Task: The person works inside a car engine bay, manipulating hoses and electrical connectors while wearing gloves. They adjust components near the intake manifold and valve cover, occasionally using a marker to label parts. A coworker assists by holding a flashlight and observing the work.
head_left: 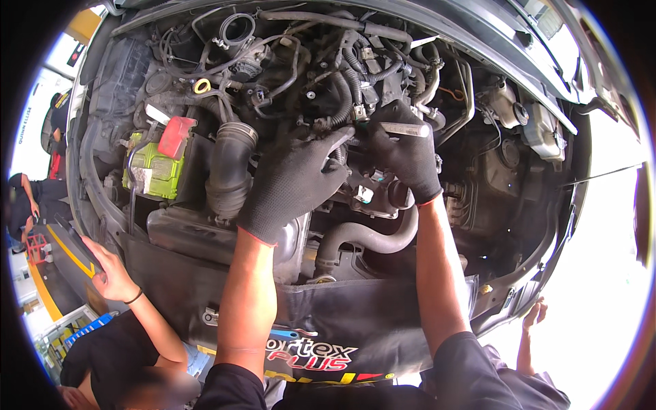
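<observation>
Both hands wear black knit gloves with red cuffs and reach into a car's engine bay. My left hand (294, 181) lies over the engine's middle, its index finger and thumb apart, close to a corrugated hose (341, 99). Its other fingers are mostly hidden. My right hand (404, 157) is closed around a silver metal tool (408, 128), whose rounded end sticks out to the right above the knuckles. The tool's working end is out of sight. Below the hands sit a black engine part with a small white connector (364, 195) and a thick curved hose (372, 234).
At left stands a green battery (160, 171) with a red terminal cover (176, 137), beside a ribbed intake duct (231, 167). Fluid reservoirs (543, 130) are at far right. A black cover (328, 307) drapes the front edge. A co-worker's hand (113, 273) holds a dark flat device nearby.
</observation>
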Demonstrator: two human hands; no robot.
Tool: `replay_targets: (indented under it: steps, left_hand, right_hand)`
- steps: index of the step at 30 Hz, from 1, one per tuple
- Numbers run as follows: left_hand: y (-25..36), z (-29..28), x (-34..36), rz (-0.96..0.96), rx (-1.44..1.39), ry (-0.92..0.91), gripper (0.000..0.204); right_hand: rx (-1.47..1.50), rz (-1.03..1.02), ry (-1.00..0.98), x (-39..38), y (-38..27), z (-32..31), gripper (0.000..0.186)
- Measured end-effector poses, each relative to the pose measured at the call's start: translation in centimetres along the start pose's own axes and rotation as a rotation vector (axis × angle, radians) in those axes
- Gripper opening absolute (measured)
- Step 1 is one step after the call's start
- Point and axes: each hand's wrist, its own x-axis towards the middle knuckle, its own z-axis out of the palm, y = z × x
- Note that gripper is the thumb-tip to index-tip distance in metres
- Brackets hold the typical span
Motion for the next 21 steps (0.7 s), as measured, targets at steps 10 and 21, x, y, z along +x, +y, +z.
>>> replay_targets:
  steps: [10,21]
  left_hand:
    - [0.0,0.1,0.1,-0.008,-0.013,0.009,0.054]
    - [0.1,-0.1,0.3,-0.037,-0.048,-0.026,0.055]
  right_hand:
    - [0.033,0.072,-0.019,-0.1,-0.4,-0.1,0.006]
    - [0.009,0.048,0.036,0.1,0.9,0.3,0.014]
